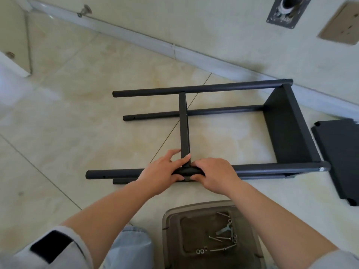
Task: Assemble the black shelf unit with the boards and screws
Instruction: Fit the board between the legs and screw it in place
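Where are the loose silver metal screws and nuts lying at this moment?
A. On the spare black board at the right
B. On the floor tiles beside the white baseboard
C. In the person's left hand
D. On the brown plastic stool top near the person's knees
D: the loose silver metal screws and nuts lie on the brown plastic stool top at the bottom of the view, below the person's right hand.

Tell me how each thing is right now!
Shelf frame: lying on its side on the floor, partly built.
Middle board: standing on edge between the poles.
End board: fitted at the poles' ends.
Spare board: flat on the floor, unattached.
Screws: loose in the tray.
Left hand: holding the near pole at the joint.
Right hand: gripping the same pole.
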